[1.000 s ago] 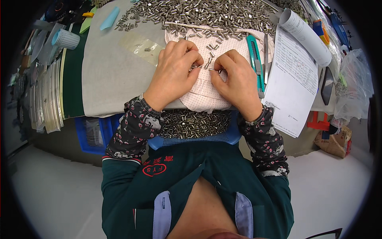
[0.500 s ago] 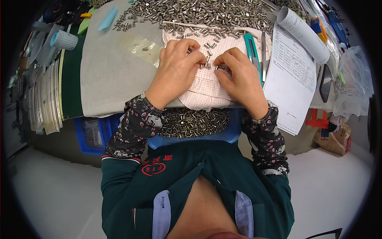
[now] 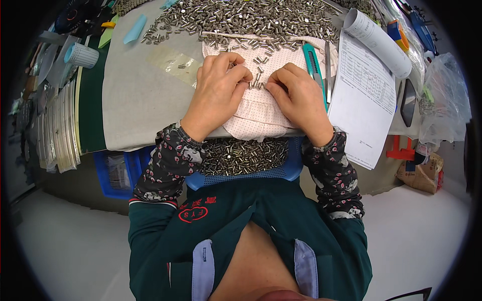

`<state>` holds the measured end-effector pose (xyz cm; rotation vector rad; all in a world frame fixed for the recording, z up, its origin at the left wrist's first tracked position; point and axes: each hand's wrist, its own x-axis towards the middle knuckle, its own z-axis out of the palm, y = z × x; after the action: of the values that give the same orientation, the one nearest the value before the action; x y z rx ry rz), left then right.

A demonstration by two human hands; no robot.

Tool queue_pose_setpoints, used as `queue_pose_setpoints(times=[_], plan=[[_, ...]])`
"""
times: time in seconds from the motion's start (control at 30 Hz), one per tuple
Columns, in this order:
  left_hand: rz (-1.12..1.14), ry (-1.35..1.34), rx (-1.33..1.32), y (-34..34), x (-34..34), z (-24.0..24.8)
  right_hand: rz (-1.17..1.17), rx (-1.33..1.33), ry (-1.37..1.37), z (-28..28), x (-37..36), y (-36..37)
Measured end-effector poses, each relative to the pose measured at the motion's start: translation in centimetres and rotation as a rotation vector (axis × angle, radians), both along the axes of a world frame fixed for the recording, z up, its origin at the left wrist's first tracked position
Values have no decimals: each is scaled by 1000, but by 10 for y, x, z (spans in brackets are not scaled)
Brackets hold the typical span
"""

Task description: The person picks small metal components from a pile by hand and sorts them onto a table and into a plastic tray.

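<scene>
1. Head view: the right hand has closed in; half a second ago its fingertips stood apart from the few small metal pins on the spotted cloth, and now they reach them.
2. The left hand stays on the other side of those pins, thumb and forefinger bent close together beside them; whether either hand pinches one, I cannot tell.
3. More loose pins lie just beyond, toward the big heap along the back.
4. The cloth hangs over the table's front edge, between the forearms.
5. Wide grey table stretches left of the left hand; the right side is tighter, with a green knife, a metal strip and paper sheets close by.
6. Below the edge, a blue basket holds many pins.
7. A white cup leans at far left, contents hidden.
</scene>
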<state>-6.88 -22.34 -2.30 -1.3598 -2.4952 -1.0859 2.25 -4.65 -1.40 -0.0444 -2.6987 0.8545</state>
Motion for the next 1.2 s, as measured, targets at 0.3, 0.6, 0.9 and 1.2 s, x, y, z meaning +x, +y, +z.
queue_pose_setpoints(times=[0.3,0.6,0.9,1.2], plan=[[-68,105,-64,10,5,6,-3,-254,-88,4,4,14],[-97,89,-64,14,3,6,10,-42,-51,2,4,12],[142,119,-24,-33,-31,28,88,-5,124,0,-5,5],[334,111,-224,-91,-56,18,122,90,175,4,-7,-2]])
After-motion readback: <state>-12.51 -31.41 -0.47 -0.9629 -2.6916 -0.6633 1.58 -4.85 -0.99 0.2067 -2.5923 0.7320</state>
